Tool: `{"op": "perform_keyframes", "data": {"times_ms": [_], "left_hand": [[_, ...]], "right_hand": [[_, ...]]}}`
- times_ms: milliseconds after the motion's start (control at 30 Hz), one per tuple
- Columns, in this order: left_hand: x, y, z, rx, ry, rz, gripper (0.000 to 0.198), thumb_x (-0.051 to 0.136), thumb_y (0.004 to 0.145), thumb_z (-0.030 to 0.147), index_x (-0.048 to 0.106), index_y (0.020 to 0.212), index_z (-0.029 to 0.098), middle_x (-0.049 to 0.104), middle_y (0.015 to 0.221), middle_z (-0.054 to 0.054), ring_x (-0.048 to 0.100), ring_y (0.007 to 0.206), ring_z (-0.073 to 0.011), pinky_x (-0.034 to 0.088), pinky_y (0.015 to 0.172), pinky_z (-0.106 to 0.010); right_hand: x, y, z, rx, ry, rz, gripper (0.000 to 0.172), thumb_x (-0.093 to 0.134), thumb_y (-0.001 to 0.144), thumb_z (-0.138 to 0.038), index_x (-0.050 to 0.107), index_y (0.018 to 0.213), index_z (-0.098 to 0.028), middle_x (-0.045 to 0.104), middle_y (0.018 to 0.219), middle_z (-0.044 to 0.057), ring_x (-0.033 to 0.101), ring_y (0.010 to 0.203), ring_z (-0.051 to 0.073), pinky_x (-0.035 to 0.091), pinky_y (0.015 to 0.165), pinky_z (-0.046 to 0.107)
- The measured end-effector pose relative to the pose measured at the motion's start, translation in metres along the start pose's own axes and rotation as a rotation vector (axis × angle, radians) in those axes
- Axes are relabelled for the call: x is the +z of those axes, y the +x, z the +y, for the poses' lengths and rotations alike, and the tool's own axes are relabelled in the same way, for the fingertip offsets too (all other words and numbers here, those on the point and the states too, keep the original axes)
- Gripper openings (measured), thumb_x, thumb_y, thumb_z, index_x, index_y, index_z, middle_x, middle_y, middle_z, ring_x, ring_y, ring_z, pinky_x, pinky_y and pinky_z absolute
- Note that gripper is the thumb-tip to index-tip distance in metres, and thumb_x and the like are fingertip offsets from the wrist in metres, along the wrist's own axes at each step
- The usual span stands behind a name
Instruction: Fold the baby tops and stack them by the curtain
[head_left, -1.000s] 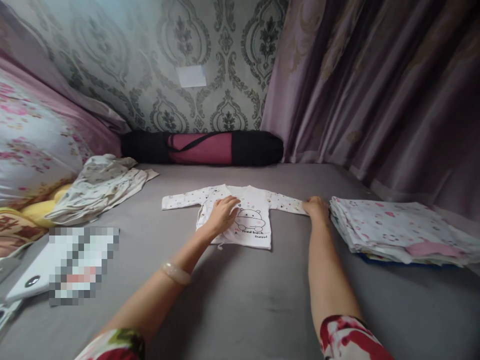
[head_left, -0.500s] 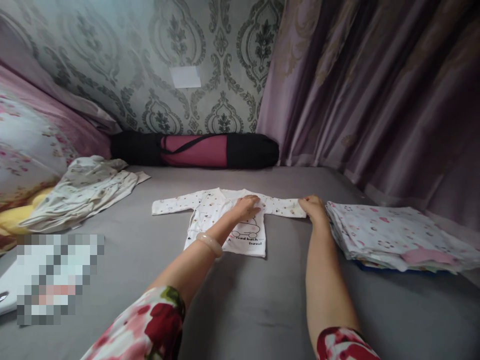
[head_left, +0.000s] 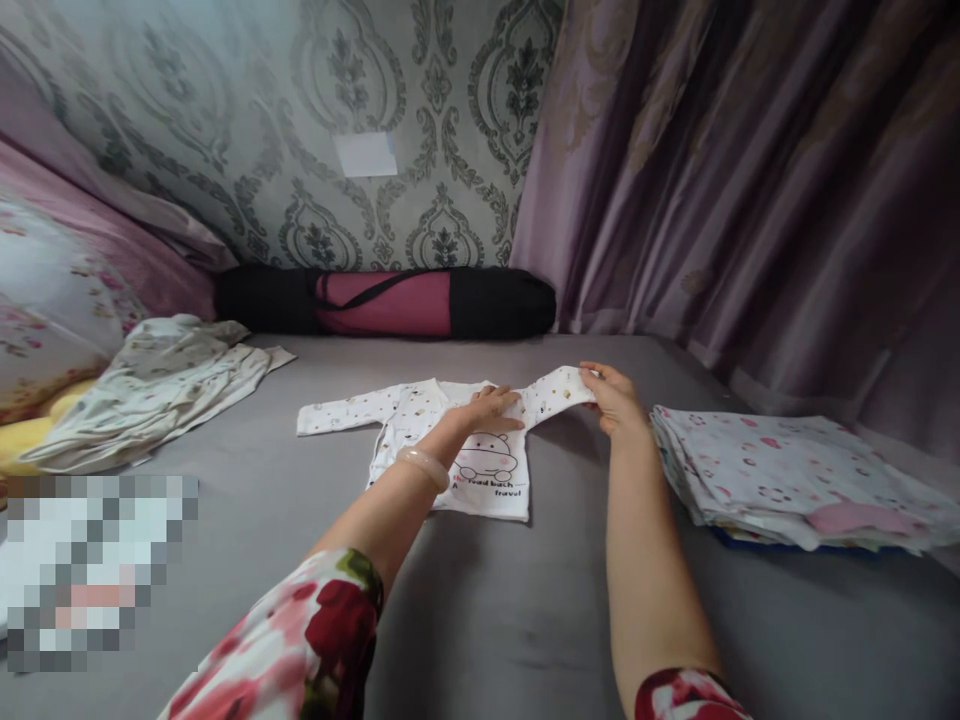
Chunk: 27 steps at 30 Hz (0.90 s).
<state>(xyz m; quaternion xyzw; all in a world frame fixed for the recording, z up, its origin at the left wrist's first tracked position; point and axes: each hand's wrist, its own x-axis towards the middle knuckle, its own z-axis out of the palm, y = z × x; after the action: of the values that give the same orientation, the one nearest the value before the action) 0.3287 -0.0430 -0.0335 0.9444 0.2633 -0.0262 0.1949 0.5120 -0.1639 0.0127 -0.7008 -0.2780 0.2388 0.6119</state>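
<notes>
A small white baby shirt (head_left: 480,465) with a cartoon print lies flat on the grey bed sheet (head_left: 480,600). My left hand (head_left: 491,408) presses flat on the shirt's right shoulder, fingers stretched out. My right hand (head_left: 615,398) pinches the cuff of the right sleeve (head_left: 559,390) and holds it lifted off the sheet, arched toward the shirt's body. The left sleeve (head_left: 337,412) lies spread out to the left.
A stack of folded patterned cloths (head_left: 787,475) sits at the right. A crumpled pale garment (head_left: 150,385) lies at the left by floral pillows (head_left: 45,300). A black and pink roll bag (head_left: 386,300) lies along the wall. Purple curtains (head_left: 750,200) hang at the right.
My right hand has gripped the right sleeve's cuff and raised it inward off the sheet. My left hand slid from the shirt's chest to its right shoulder.
</notes>
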Motion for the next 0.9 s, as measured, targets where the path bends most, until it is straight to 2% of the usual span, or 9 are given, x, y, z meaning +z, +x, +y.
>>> {"op": "perform_keyframes", "data": {"times_ms": [133,233,367,500,633,700,767,833,900], "left_hand": [[-0.012,0.003,0.007,-0.042,0.034,-0.063,0.082,0.057,0.075,0.063,0.035,0.146,0.03,0.03,0.154,-0.013,0.024,0.14,-0.0412,0.026,0.109,-0.058],[-0.021,0.006,0.013,-0.082,0.05,-0.101,0.087,0.061,0.069,0.066,0.038,0.145,0.031,0.035,0.15,-0.013,0.028,0.137,-0.0426,0.03,0.107,-0.057],[-0.025,0.009,0.02,-0.117,0.073,-0.11,0.083,0.065,0.066,0.063,0.045,0.14,0.03,0.041,0.146,-0.013,0.033,0.134,-0.0424,0.035,0.104,-0.055],[-0.023,0.0,0.019,-0.096,0.038,-0.03,0.078,0.065,0.07,0.059,0.046,0.138,0.024,0.041,0.145,-0.016,0.034,0.134,-0.0412,0.036,0.105,-0.054],[-0.018,-0.026,0.0,-0.132,-0.027,0.124,0.067,0.065,0.078,0.047,0.047,0.137,0.021,0.039,0.146,-0.016,0.033,0.137,-0.0375,0.035,0.107,-0.049],[-0.014,-0.047,-0.014,-0.124,-0.045,0.214,0.06,0.064,0.08,0.043,0.05,0.133,0.021,0.045,0.142,-0.016,0.038,0.134,-0.0355,0.038,0.106,-0.047],[-0.008,-0.07,-0.03,-0.094,-0.054,0.305,0.053,0.062,0.082,0.043,0.053,0.13,0.022,0.05,0.137,-0.014,0.044,0.129,-0.0329,0.04,0.104,-0.046],[-0.003,-0.094,-0.044,-0.093,-0.045,0.388,0.048,0.06,0.083,0.04,0.055,0.127,0.022,0.052,0.135,-0.013,0.047,0.127,-0.0313,0.041,0.104,-0.047],[0.001,-0.118,-0.055,-0.113,-0.028,0.45,0.046,0.06,0.083,0.037,0.055,0.126,0.021,0.052,0.135,-0.014,0.046,0.128,-0.0312,0.04,0.105,-0.048]], "right_hand": [[0.022,-0.01,-0.01,0.128,0.242,-0.051,0.014,0.061,0.079,-0.017,0.063,0.092,-0.019,0.063,0.064,-0.004,0.058,0.052,0.01,0.042,0.045,0.017],[0.038,-0.017,-0.013,0.157,0.324,-0.089,0.01,0.062,0.078,-0.016,0.062,0.088,-0.02,0.061,0.062,-0.005,0.055,0.049,0.009,0.037,0.04,0.015],[0.056,-0.021,-0.009,0.177,0.366,-0.14,0.012,0.068,0.076,-0.019,0.061,0.086,-0.02,0.061,0.062,-0.004,0.054,0.048,0.009,0.036,0.038,0.016],[0.067,-0.021,-0.004,0.206,0.382,-0.158,0.014,0.068,0.076,-0.02,0.062,0.089,-0.02,0.062,0.064,-0.004,0.054,0.049,0.009,0.039,0.039,0.016],[0.079,-0.024,-0.003,0.216,0.386,-0.166,0.01,0.061,0.082,-0.017,0.061,0.092,-0.02,0.064,0.068,-0.003,0.057,0.052,0.009,0.044,0.041,0.016],[0.089,-0.031,-0.001,0.209,0.387,-0.189,0.014,0.056,0.086,-0.018,0.06,0.099,-0.02,0.067,0.075,-0.001,0.061,0.059,0.01,0.051,0.047,0.018],[0.098,-0.041,0.003,0.187,0.398,-0.294,0.023,0.053,0.089,-0.019,0.058,0.111,-0.022,0.071,0.094,0.002,0.068,0.074,0.012,0.059,0.064,0.024],[0.106,-0.052,0.008,0.164,0.379,-0.479,0.033,0.053,0.09,-0.022,0.054,0.123,-0.023,0.067,0.119,0.005,0.068,0.097,0.013,0.056,0.086,0.029],[0.11,-0.057,0.013,0.146,0.303,-0.631,0.039,0.054,0.091,-0.025,0.05,0.13,-0.022,0.058,0.136,0.009,0.061,0.116,0.015,0.048,0.1,0.032]]}}
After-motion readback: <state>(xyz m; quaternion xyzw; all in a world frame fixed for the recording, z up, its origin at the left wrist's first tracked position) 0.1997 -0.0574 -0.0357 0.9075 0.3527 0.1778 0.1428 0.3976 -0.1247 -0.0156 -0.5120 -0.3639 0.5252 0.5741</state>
